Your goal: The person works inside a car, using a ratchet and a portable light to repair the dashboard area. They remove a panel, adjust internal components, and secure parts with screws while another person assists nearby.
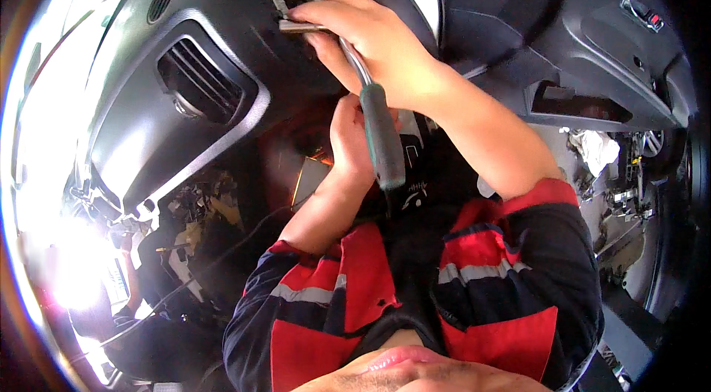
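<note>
A long metal pry tool with a dark green handle (374,114) is clamped in the grip of the right hand (374,44), its tip at twelve o'clock against the grey plastic dashboard (148,118). The left hand (349,136) is seen beneath, at six o'clock of the right; its grip cannot be told. A slatted air vent (200,81) is seen at nine o'clock.

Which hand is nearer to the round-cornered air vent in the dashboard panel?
Left. The left hand sits below and right of the air vent, under the dashboard; the right hand, gripping the green-handled tool, is farther right.

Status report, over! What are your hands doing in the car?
Right hand grips pry tool at dashboard edge. Left hand reaches underneath, contents hidden. Loose wires below.
</note>
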The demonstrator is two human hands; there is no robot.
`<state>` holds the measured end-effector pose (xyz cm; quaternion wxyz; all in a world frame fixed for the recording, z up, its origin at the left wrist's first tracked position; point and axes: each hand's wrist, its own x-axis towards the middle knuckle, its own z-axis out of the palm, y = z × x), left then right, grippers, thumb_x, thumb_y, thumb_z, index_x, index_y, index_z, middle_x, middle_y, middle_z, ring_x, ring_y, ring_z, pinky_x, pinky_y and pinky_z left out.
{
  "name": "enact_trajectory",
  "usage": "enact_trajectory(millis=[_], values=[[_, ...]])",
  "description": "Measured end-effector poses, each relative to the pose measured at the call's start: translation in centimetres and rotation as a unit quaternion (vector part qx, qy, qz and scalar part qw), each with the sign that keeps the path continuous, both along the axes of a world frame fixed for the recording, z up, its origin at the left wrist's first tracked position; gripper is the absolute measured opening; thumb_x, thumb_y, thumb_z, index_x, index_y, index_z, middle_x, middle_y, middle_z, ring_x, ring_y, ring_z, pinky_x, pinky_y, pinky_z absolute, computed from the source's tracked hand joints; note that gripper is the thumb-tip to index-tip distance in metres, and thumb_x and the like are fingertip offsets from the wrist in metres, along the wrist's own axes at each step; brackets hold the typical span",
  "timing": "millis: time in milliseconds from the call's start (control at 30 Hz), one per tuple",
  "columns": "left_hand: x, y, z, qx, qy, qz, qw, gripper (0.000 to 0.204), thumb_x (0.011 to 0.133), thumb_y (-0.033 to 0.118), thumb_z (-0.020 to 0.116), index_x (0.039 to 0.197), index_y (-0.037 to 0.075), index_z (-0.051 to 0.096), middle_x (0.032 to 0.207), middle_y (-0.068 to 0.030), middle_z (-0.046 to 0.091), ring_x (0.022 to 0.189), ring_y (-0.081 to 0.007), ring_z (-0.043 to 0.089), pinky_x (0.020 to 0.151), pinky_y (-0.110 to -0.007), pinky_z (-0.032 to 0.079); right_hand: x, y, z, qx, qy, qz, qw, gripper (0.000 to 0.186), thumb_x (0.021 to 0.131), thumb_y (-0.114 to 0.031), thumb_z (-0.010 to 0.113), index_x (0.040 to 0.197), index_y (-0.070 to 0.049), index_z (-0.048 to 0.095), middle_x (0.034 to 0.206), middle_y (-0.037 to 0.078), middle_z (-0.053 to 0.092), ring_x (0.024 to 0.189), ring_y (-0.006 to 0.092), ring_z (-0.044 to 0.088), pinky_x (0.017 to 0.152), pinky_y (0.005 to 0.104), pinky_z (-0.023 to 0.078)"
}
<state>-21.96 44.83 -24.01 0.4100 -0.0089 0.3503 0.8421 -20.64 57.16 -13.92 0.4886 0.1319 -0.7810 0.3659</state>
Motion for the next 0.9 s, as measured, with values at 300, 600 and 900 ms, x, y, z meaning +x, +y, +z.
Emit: enact_trajectory(millis=[300,600,900], values=[[0.3,-1.3,4.6,-0.045,0.245,-0.056,0.967,0.028,0.088,0.028,0.055,0.073,0.014,0.037,0.072,-0.0041,0.036,0.066,-0.0187,0.038,0.062,-0.032,0.032,-1.8,2.1,2.8,0.108,-0.098,0.012,0.989,0.033,0.084,0.008,0.056,0.114,-0.003,0.064,0.100,0.015,0.060,0.090,0.0314,0.062,0.080,0.0376,0.050],[-1.0,-3.3,5.7,0.058,0.175,-0.043,0.982,0.024,0.091,0.022,0.045,0.072,0.009,0.039,0.072,-0.0063,0.042,0.068,-0.0208,0.044,0.064,-0.033,0.035,-2.1,3.7,5.5,0.213,-0.142,0.034,0.966,0.033,0.082,0.004,0.060,0.114,-0.002,0.065,0.100,0.016,0.062,0.092,0.0315,0.063,0.081,0.0362,0.050],[-0.4,-3.7,7.9,0.067,0.230,-0.076,0.968,0.029,0.096,0.028,0.043,0.072,0.011,0.041,0.067,-0.0043,0.037,0.064,-0.0182,0.037,0.060,-0.031,0.031,-2.3,4.3,7.4,-0.171,-0.488,0.188,0.835,0.036,0.078,-0.007,0.062,0.113,-0.002,0.068,0.069,0.001,0.058,0.054,0.0043,0.045,0.046,0.0189,0.034]])
